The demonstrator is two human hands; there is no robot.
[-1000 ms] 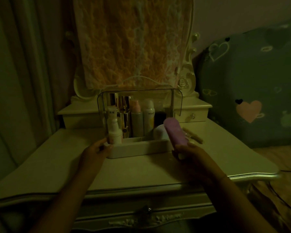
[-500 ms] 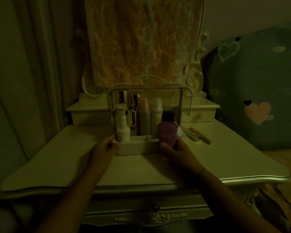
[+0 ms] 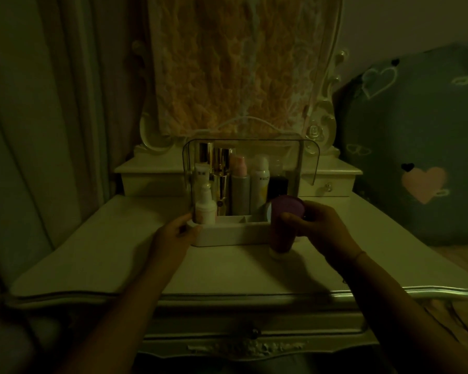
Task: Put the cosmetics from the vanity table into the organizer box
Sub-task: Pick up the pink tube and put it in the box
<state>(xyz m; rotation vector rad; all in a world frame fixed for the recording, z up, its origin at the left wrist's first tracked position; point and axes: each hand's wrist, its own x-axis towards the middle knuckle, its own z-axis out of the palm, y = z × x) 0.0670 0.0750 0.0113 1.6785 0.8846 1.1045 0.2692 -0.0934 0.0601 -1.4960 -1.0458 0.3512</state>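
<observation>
Nearest the camera, two bare forearms reached forward over the pale bench [image 3: 119, 260]. The left hand [image 3: 170, 236] rested against the front left corner of the organizer box [image 3: 227, 234], its fingers loosely curled on the low white wall; it steadied the box and held nothing. The right hand [image 3: 319, 225] was closed around a purple tube [image 3: 285, 222], thumb across the front, the tube's white cap down near the bench and its wide crimped end up and tilted toward the camera. The tube's long axis ran close to upright, leaning a little. It stood just in front of the box's right end, so the open front compartments lay slightly beyond and to the left of it; the right hand was plainly the nearer one for the placement, which would likely call for a lift over the front wall. Behind, inside the box under its raised clear lid [image 3: 254, 147], stood a small white pump bottle [image 3: 206, 209], gold tubes [image 3: 220, 182], a grey bottle [image 3: 239, 187] and a white spray can [image 3: 260, 182]. Farther back hung a lace-draped mirror [image 3: 235, 63].
</observation>
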